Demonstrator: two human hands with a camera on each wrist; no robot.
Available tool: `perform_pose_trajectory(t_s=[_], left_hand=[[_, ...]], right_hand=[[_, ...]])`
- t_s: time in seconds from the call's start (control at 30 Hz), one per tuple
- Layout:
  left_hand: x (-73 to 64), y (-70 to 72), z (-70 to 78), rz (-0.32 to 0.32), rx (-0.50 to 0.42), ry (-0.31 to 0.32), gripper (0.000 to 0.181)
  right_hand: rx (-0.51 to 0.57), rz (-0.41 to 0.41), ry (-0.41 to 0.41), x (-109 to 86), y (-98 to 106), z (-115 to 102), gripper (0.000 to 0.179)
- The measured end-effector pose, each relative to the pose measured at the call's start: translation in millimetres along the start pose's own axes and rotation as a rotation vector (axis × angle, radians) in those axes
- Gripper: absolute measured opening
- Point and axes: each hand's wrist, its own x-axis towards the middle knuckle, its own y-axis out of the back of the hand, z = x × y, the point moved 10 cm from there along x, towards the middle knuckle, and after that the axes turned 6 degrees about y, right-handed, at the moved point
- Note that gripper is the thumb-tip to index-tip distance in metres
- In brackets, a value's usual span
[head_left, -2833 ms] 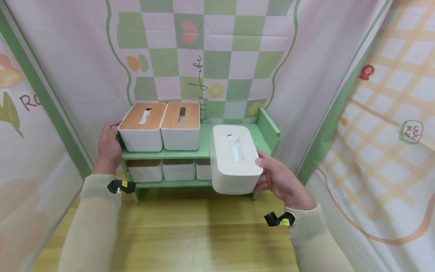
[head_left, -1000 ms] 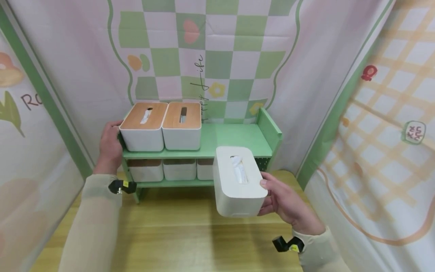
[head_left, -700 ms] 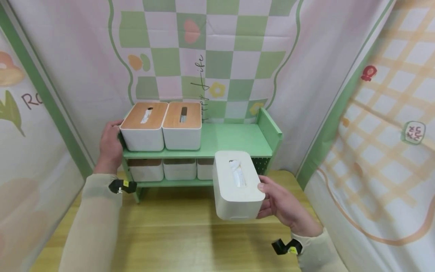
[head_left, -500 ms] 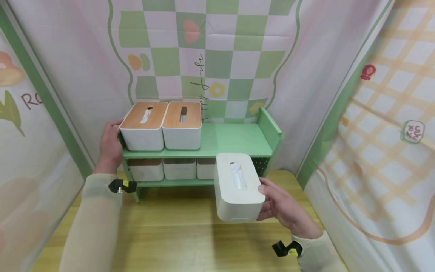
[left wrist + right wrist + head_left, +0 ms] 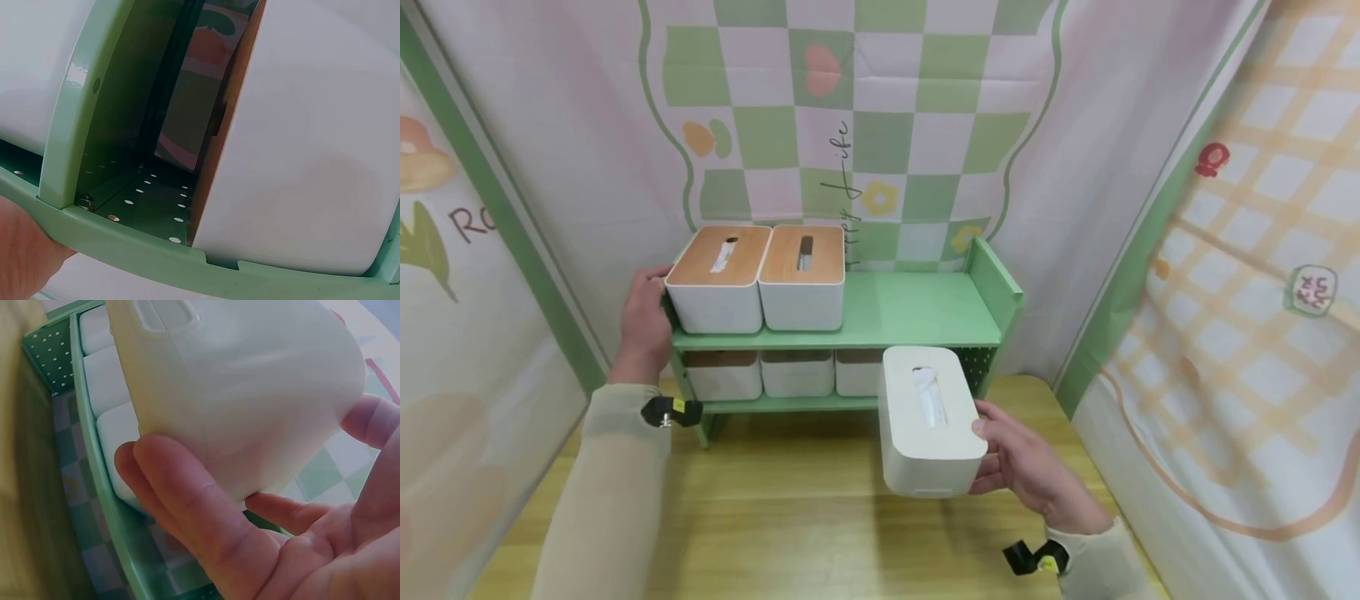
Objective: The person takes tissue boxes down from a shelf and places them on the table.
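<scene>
A white tissue box [image 5: 931,425] with a white lid and a tissue in its slot is held in front of the green shelf [image 5: 917,304], slightly tilted. My right hand [image 5: 1026,462] grips its right side, thumb at the lid's edge and fingers underneath. From the right wrist view, those fingers [image 5: 187,494] press against the box's pale underside. At the shelf's left end, my left hand [image 5: 643,325] holds the side panel, its fingertips hidden behind it. Two white tissue boxes with wooden lids, a left one [image 5: 715,308] and a right one [image 5: 801,307], stand beside it on top.
On the lower level sit three more boxes: a left [image 5: 722,379], a middle [image 5: 797,375] and a right one [image 5: 856,375], partly overlapped by the held box. A raised green end panel [image 5: 994,279] bounds the shelf's right. Printed curtains [image 5: 880,100] surround the wooden surface [image 5: 760,500].
My right hand has drawn the white tissue box down and toward me, away from the shelf's top right, which now shows more. My left hand stays at the shelf's left end.
</scene>
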Motion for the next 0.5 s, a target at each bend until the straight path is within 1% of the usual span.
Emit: perform_pose_trajectory(t_s=[0.2,0.5], left_hand=[[-0.8,-1.3,-1.1,-0.005,-0.004,0.018,0.055],[1.8,-1.2,-2.6,-0.002,0.003,0.027,0.054]], right_hand=[[0.016,0.028,-0.009,-3.4,4.2,10.8,0.07],[0.004,0.044,-0.06,-10.5,10.2,31.9,0.07]])
